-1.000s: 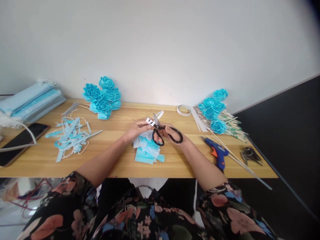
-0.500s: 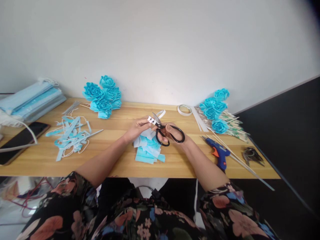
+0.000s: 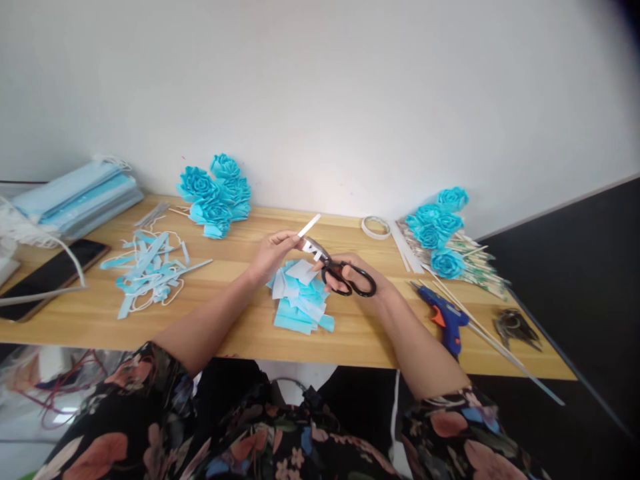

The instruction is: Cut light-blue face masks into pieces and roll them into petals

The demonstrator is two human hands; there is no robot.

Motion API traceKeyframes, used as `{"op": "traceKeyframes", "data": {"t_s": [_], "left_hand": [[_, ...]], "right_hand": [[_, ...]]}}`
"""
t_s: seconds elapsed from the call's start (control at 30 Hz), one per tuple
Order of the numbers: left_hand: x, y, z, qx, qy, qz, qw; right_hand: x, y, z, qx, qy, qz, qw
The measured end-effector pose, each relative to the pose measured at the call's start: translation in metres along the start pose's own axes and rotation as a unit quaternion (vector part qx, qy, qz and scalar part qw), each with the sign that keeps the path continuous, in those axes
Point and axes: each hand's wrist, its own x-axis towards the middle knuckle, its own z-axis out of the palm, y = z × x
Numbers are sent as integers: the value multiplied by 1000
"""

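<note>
My left hand (image 3: pixel 274 253) pinches a narrow white strip (image 3: pixel 311 225), whose free end points up and to the right. In my right hand (image 3: pixel 359 270) is a pair of scissors (image 3: pixel 327 259) with black handles, the blades near the left fingertips and looking closed. Small white pieces (image 3: pixel 312 249) show against the blades; whether they are still joined to the strip I cannot tell. Below both hands lies a loose pile of light blue and white fabric pieces (image 3: pixel 300 310) on the wooden table (image 3: pixel 220 320).
Blue fabric roses stand at the back left (image 3: pixel 215 200) and right (image 3: pixel 435 227). Cut strips and ear loops (image 3: pixel 150 270), a phone (image 3: pixel 55 280) and stacked face masks (image 3: pixel 80 200) lie left. Rightward are a tape roll (image 3: pixel 375 227), a blue glue gun (image 3: pixel 445 317), sticks and pliers (image 3: pixel 515 328).
The scissor blades have gone from spread to closed, and the handles have drawn together. The white strip, curled before, now sticks out straight. The whole view has shifted slightly.
</note>
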Motion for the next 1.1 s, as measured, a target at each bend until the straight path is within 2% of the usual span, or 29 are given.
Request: {"op": "traceKeyframes", "data": {"t_s": [0.13,0.3,0.67,0.97,1.1], "left_hand": [[1,2,0,-62,-28,22,997],[-1,6,2,-50,-44,50,997],[-2,0,2,-68,-66,-3,995],[-3,-2,2,-65,-94,-6,993],[-5,-1,3,-51,-128,1,990]], "right_hand": [[-3,-6,-8,-22,26,0,999],[-3,-5,-9,-32,19,21,999],[-2,-3,-4,-15,22,21,999],[-1,-3,-3,-5,15,6,1000],[1,-2,-1,1,13,2,1000]]}}
